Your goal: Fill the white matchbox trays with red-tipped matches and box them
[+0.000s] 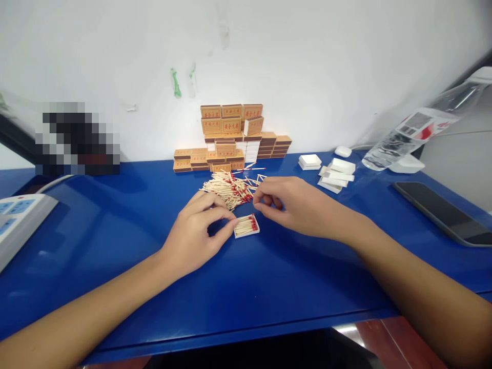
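A small white matchbox tray (247, 234) lies on the blue table, filled with red-tipped matches (246, 224). My left hand (198, 225) grips its left end between thumb and index finger. Just behind the tray is a loose heap of matches (227, 188), their heads mostly to the right. My right hand (294, 205) hovers at the right of the heap, above and right of the tray. Its thumb and index finger are pinched together; whatever may be between the tips is too small to make out.
Stacked orange matchboxes (231, 125) stand against the wall behind the heap. White empty trays (336, 175) lie at the right, near a clear water bottle (415, 130) and a dark phone (446, 212). A white power strip (28, 220) is at the left edge.
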The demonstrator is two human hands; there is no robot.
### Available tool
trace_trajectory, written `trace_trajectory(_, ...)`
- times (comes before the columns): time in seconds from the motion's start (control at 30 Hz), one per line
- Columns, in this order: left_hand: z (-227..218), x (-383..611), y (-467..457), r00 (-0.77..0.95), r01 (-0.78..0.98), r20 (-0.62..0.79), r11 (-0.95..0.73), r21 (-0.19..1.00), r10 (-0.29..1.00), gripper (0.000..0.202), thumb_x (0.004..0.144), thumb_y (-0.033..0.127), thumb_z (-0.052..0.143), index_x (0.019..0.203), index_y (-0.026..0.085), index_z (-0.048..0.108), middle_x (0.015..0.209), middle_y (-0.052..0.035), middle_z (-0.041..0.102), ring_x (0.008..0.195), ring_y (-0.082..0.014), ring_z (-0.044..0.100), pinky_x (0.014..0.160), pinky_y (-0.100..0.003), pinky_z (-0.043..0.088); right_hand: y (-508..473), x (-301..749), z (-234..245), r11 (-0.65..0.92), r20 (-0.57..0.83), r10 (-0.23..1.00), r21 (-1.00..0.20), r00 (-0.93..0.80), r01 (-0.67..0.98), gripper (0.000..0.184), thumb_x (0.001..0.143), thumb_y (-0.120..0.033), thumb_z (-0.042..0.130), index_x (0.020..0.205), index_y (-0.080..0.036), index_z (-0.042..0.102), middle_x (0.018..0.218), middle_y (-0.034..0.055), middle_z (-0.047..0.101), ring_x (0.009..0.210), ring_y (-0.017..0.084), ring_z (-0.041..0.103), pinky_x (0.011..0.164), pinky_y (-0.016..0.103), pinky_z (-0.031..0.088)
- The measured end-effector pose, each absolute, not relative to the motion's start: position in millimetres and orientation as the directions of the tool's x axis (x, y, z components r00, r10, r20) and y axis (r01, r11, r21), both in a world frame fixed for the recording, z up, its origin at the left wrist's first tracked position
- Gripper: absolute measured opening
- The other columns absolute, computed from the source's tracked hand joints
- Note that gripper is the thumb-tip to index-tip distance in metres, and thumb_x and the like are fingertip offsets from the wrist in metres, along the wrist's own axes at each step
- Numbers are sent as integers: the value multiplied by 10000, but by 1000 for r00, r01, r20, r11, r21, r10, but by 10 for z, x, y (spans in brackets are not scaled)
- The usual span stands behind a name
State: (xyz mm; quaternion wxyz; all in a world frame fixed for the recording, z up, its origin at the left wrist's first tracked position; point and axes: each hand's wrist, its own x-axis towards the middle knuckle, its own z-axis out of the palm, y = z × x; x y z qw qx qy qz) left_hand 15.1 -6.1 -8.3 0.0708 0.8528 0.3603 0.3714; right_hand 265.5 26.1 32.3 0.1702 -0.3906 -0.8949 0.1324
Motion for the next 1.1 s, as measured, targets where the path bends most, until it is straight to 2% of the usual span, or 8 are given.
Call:
trace_trajectory(0.23,-79,118,-61,544,549,538,-758,351,644,116,996,246,694,1079,211,766,1070,-71,686,1005,-217,605,902,-397,516,310,2707,316,637,206,770,-312,-604,705,118,958,-174,584,865,-190,655,799,11,632,700,144,523,668,302,355)
trace_trajectory(0.33,-79,96,-62,633,515,480,-793,324,608,117,1015,241,658,1060,228,765,1154,-83,673,1080,-240,607,956,-440,504,384,2770,288,606,202,795,-264,-571,750,116,954,-197,579,870,-192,659,834,26,660,715,154,542,675,312,361)
trace_trajectory(0.43,-84,83,-67,640,518,469,-793,321,608,115,1021,265,653,1067,225,750,1153,-88,675,1076,-244,616,955,-446,506,448,2800,240,570,205,821,-243,-532,785,124,937,-201,572,898,-188,689,853,37,693,724,161,567,682,318,376)
trace_trajectory(0.67,-90,83,-81,640,569,422,-765,301,642,278,988,341,709,1226,207,663,1130,-83,707,1078,-264,628,961,-451,502,440,2640,102,381,123,924,-326,-361,865,212,902,-376,696,797,-193,681,799,46,720,691,170,586,622,314,370)
trace_trajectory(0.77,-89,91,-87,639,586,414,-759,285,649,280,958,389,749,1140,191,672,1069,-70,713,1038,-268,626,925,-448,493,420,2593,83,341,56,938,-339,-343,877,148,887,-290,690,775,-199,657,797,34,718,678,161,578,607,308,358)
trace_trajectory(0.87,-71,91,-103,644,556,419,-768,320,640,257,941,406,769,1006,185,655,972,-46,709,941,-241,621,874,-422,486,427,2609,109,334,10,936,-350,-353,875,126,895,-241,664,777,-197,657,815,33,717,689,158,582,629,311,371)
trace_trajectory(1.0,-56,89,-133,654,476,418,-772,421,631,191,943,336,765,918,188,646,851,-18,694,840,-199,612,826,-376,496,421,2668,204,311,19,945,-372,-327,875,126,907,-249,656,794,-195,669,808,31,715,691,159,587,642,320,393)
trace_trajectory(1.1,-75,94,-142,651,432,421,-764,479,631,110,952,262,741,914,190,666,835,-11,699,816,-179,621,796,-342,506,339,2659,286,312,7,938,-451,-346,836,162,900,-280,655,762,-198,675,717,9,687,627,145,568,606,317,393)
